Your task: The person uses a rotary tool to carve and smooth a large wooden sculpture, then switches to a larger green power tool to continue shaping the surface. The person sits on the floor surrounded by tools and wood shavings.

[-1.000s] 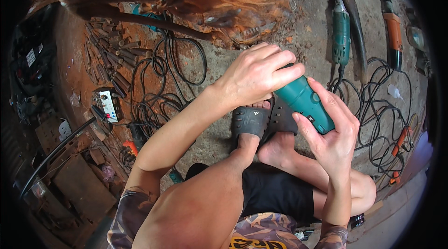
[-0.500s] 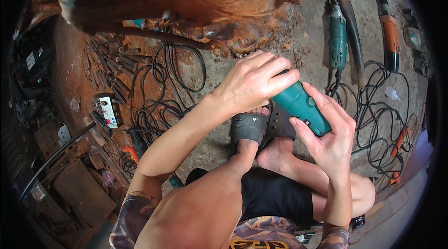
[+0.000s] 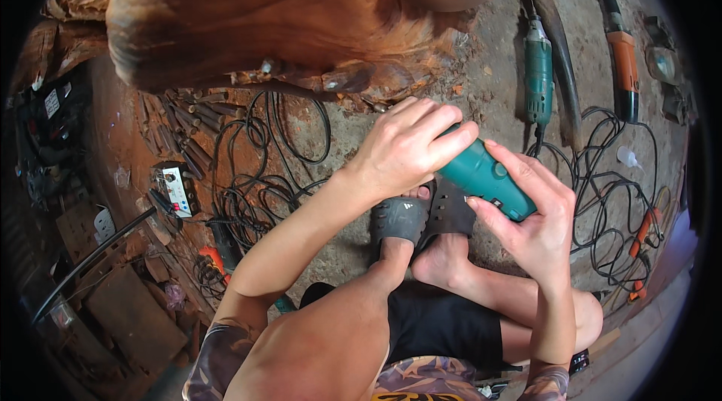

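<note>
A green cylindrical power tool (image 3: 485, 169) is held at a slant above my feet, its upper left end hidden under my left hand (image 3: 410, 142). The fingers of that hand curl over this end. At the lower right end, my right hand (image 3: 530, 202) grips the housing between its thumb and its fingers. A round cap and a small dark switch-like part show on the tool's side. Just beyond my left hand rises a large carved piece of reddish-brown wood (image 3: 263, 18).
To the right lie a green die grinder (image 3: 538, 78), an orange-and-black power tool (image 3: 624, 63) and tangled black cords (image 3: 602, 198). On the left are more cords (image 3: 252, 190), a white control box (image 3: 178, 190) and a pile of slim wooden-handled tools (image 3: 184, 123). My sandals (image 3: 398, 220) rest on concrete.
The view has shifted slightly, so the wood and floor things sit a little differently. Both hands keep nearly the same grip on the green power tool.
</note>
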A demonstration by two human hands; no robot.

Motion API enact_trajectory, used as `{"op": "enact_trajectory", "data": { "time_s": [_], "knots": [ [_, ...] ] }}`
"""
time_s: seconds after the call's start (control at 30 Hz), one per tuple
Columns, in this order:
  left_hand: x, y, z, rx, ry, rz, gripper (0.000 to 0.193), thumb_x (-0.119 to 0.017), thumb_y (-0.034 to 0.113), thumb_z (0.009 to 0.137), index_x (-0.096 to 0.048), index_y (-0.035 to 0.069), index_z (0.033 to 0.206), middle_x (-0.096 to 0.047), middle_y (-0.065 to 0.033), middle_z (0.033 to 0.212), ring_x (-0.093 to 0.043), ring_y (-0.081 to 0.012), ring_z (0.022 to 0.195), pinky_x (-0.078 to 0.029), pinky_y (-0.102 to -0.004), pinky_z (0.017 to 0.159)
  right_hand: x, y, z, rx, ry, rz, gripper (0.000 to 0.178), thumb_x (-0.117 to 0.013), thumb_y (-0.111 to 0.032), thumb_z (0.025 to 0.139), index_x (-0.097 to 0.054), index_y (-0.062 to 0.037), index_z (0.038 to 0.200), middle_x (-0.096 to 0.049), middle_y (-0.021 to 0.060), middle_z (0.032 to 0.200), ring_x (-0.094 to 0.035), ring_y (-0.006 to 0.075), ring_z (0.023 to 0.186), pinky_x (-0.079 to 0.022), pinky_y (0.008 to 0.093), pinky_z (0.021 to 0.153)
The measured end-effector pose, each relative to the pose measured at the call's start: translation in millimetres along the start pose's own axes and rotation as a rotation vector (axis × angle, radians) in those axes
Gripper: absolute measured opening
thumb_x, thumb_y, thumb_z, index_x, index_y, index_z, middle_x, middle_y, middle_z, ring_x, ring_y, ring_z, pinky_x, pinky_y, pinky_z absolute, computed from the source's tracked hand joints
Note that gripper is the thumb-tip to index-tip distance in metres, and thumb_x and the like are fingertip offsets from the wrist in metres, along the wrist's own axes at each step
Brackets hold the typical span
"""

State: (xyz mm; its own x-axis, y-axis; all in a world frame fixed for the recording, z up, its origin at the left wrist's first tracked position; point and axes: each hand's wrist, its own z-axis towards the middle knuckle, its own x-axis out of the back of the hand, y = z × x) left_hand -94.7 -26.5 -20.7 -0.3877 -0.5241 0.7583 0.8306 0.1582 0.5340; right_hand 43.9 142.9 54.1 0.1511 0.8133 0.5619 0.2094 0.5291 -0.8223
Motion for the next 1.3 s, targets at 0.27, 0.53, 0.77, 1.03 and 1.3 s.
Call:
{"op": "enact_trajectory", "data": {
  "time_s": [0.27, 0.53, 0.77, 1.03, 1.3],
  "knots": [
    [-4, -1, 5, 0.034, 0.087, 0.016, 0.042, -0.078, 0.008, 0.066, -0.069, 0.007, 0.107, -0.064, -0.0071, 0.100, -0.067, -0.0261, 0.085, -0.057, -0.0377, 0.074, 14, 0, 18, 0.031, -0.028, -0.041, 0.060, -0.090, -0.010, 0.069, -0.073, -0.0106, 0.127, -0.075, 0.0155, 0.108, -0.075, 0.0313, 0.090, -0.061, 0.0369, 0.076],
    [0, -1, 6, 0.080, 0.099, 0.058, 0.038, -0.081, 0.007, 0.067, -0.070, 0.007, 0.104, -0.066, -0.0071, 0.099, -0.068, -0.0274, 0.083, -0.057, -0.0381, 0.073, 16, -1, 28, 0.064, -0.057, -0.056, 0.059, -0.090, -0.014, 0.070, -0.073, -0.0109, 0.127, -0.074, 0.0160, 0.106, -0.074, 0.0347, 0.087, -0.060, 0.0384, 0.075],
    [-1, -1, 6, 0.089, 0.101, 0.054, 0.039, -0.080, 0.006, 0.068, -0.070, 0.007, 0.105, -0.066, -0.0074, 0.100, -0.068, -0.0274, 0.083, -0.058, -0.0381, 0.072, 20, -1, 32, 0.064, -0.087, -0.079, 0.059, -0.089, -0.015, 0.071, -0.073, -0.0111, 0.127, -0.074, 0.0165, 0.106, -0.074, 0.0356, 0.087, -0.061, 0.0390, 0.074],
    [-2, -3, 5, 0.075, 0.078, 0.053, 0.049, -0.075, 0.003, 0.066, -0.067, 0.007, 0.114, -0.062, -0.0072, 0.104, -0.066, -0.0247, 0.087, -0.059, -0.0370, 0.073, 20, -1, 34, 0.072, -0.084, -0.079, 0.059, -0.089, -0.015, 0.071, -0.073, -0.0108, 0.127, -0.074, 0.0168, 0.107, -0.074, 0.0358, 0.088, -0.061, 0.0386, 0.075],
    [-3, -3, 6, 0.078, 0.058, 0.027, 0.048, -0.075, 0.002, 0.067, -0.067, 0.007, 0.114, -0.061, -0.0071, 0.102, -0.066, -0.0248, 0.087, -0.058, -0.0380, 0.072, 20, -4, 32, 0.046, -0.078, -0.082, 0.060, -0.089, -0.013, 0.069, -0.072, -0.0072, 0.127, -0.074, 0.0172, 0.106, -0.074, 0.0335, 0.089, -0.060, 0.0379, 0.077]
  ]
}}
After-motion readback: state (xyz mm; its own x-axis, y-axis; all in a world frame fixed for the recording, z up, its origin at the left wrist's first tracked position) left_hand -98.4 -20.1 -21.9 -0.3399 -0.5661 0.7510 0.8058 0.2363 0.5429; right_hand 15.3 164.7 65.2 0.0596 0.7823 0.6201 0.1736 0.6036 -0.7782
